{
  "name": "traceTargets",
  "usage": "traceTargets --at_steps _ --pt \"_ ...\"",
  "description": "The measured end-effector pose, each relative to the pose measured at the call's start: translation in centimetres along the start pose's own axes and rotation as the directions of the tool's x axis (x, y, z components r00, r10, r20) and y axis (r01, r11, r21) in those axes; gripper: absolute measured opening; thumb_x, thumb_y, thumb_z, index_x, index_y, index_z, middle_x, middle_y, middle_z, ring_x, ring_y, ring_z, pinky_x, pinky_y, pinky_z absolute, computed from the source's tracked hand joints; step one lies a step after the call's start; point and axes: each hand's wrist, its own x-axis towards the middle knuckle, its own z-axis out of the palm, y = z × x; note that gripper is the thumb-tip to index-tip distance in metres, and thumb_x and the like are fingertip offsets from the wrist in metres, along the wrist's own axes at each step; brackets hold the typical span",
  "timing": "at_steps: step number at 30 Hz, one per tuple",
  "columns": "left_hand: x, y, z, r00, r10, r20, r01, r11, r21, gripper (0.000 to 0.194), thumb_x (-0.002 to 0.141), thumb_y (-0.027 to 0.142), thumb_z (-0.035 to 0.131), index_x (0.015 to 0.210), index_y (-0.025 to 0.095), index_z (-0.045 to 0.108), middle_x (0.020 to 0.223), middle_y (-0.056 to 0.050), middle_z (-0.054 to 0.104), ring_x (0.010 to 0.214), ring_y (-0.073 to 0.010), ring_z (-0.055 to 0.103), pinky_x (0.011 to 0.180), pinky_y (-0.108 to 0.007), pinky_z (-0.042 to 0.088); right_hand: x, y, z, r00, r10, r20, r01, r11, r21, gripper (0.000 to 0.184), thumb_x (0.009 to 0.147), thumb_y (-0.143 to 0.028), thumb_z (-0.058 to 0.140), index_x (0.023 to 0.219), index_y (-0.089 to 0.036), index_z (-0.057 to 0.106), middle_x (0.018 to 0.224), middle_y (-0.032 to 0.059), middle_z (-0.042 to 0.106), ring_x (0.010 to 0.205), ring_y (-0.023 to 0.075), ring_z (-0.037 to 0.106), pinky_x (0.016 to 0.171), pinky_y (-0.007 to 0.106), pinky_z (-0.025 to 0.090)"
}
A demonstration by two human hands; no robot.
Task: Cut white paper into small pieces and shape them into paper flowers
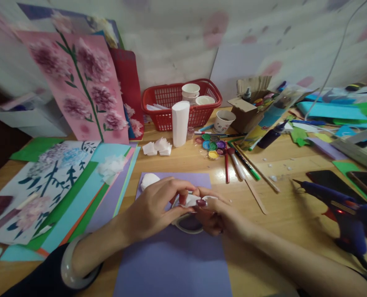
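Note:
My left hand (163, 200) and my right hand (216, 210) meet over a purple sheet of paper (171, 264). Both pinch a soft-looking white paper piece (188, 201) between thumbs and fingers; much of it is hidden by the fingers. Just below the fingertips shows a pale oval rim (188, 230) with a dark purple middle, partly covered by my right hand. Whether that rim is joined to the white piece, I cannot tell. A rounded white wad (149, 180) lies at the sheet's upper left corner, beside my left hand.
A blue glue gun (341, 210) with a red light lies at the right. Paints (212, 145), brushes and a wooden stick (256, 197) lie ahead. Behind stand a white roll (180, 123) and a red basket (161, 119). Coloured paper and flower pictures (87, 86) fill the left.

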Motion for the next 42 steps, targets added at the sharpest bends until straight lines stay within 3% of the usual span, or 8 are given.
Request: traceTargets --at_steps 11,19,23,26,30,42 --pt "0.0 -0.2 0.0 0.997 0.08 0.0 -0.08 0.996 0.029 0.029 0.082 0.02 0.059 0.109 0.022 0.047 0.078 0.002 0.058 0.07 -0.0105 0.053 0.064 -0.023 0.042 0.0 -0.2 0.1 0.998 -0.046 0.032 0.045 0.999 0.027 0.021 0.073 -0.029 0.06 0.08 -0.021 0.043 0.047 -0.0119 0.026 0.038 0.0028 0.014 0.033 0.012 0.018" --pt "0.3 -0.1 -0.1 1.0 0.03 0.007 -0.03 0.997 0.064 0.026 0.081 0.027 0.061 0.104 0.02 0.051 0.068 0.005 0.051 0.062 -0.0083 0.05 0.06 -0.02 0.041 0.1 -0.2 0.2 0.997 -0.083 -0.002 0.084 0.996 0.023 0.021 0.076 -0.031 0.062 0.082 -0.021 0.045 0.045 -0.0124 0.027 0.037 0.003 0.015 0.033 0.012 0.019" --pt "0.7 0.2 -0.4 1.0 -0.016 -0.003 0.017 0.998 0.053 0.031 0.073 0.035 0.069 0.096 0.017 0.059 0.075 0.0 0.057 0.07 -0.0118 0.054 0.065 -0.024 0.045 0.2 -0.2 0.2 0.992 -0.126 -0.031 0.127 0.992 0.015 0.021 0.077 -0.032 0.063 0.08 -0.02 0.047 0.043 -0.0132 0.025 0.036 0.0024 0.014 0.032 0.012 0.019" --pt "0.9 0.3 -0.6 0.998 0.017 -0.054 -0.015 1.0 0.028 0.021 0.076 0.025 0.065 0.095 0.017 0.065 0.086 -0.005 0.062 0.081 -0.015 0.057 0.073 -0.027 0.047 0.2 -0.3 0.2 0.988 -0.141 -0.056 0.142 0.99 0.008 0.021 0.077 -0.034 0.064 0.081 -0.019 0.049 0.043 -0.0135 0.024 0.035 0.0021 0.013 0.031 0.012 0.018" --pt "1.1 0.1 -0.6 0.994 0.067 -0.088 -0.068 0.998 -0.01 0.02 0.079 0.011 0.054 0.093 0.016 0.068 0.085 -0.005 0.067 0.077 -0.0146 0.059 0.071 -0.028 0.048 0.3 -0.3 0.1 0.986 -0.149 -0.074 0.151 0.988 0.026 0.021 0.077 -0.033 0.066 0.081 -0.019 0.05 0.044 -0.0132 0.024 0.036 0.0019 0.013 0.031 0.012 0.017" --pt "1.3 0.3 -0.8 0.995 0.017 -0.094 -0.026 0.995 -0.096 0.02 0.078 0.008 0.054 0.086 0.015 0.071 0.078 -0.004 0.071 0.072 -0.0137 0.064 0.067 -0.026 0.051 0.3 -0.3 0.1 0.986 -0.15 -0.077 0.153 0.988 0.037 0.02 0.076 -0.032 0.066 0.08 -0.018 0.052 0.043 -0.0132 0.025 0.036 0.0018 0.013 0.03 0.012 0.017"
